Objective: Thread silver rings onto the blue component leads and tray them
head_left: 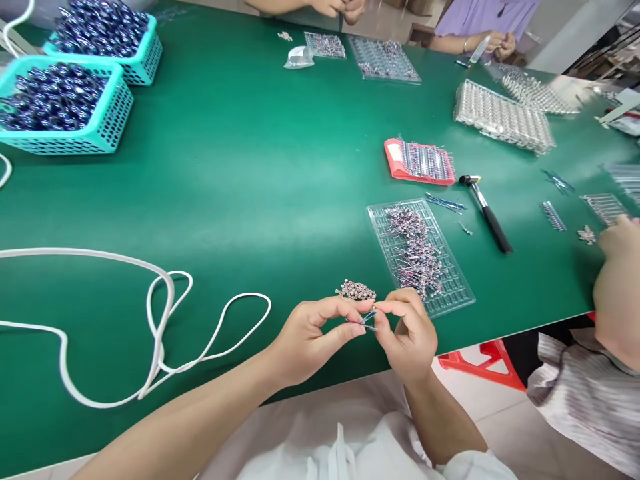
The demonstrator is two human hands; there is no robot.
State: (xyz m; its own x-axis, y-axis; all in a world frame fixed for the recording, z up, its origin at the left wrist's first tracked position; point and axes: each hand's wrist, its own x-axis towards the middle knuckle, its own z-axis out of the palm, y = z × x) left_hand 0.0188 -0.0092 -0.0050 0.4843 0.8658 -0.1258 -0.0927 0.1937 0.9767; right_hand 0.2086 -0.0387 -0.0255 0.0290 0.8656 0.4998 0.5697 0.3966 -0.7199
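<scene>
My left hand (320,337) and my right hand (407,333) meet at the table's near edge, fingertips almost touching. Between them is a small blue, thin-wired part (369,317), pinched by the thumb and forefinger of my left hand. The fingers of my right hand close on its other side, at a tiny piece too small to make out. Just behind my fingers lies a pile of small round beads (356,289). Beside my right hand, a clear plastic tray (457,283) holds many thin-wired parts (417,250) in a loose heap.
White cable (165,320) loops over the green table (225,173) at left. Two turquoise baskets (117,110) hold dark blue shiny pieces. A hammer (493,223), red pack (400,167) and stacked trays (505,117) lie right. Other people's hands are across the table and at right.
</scene>
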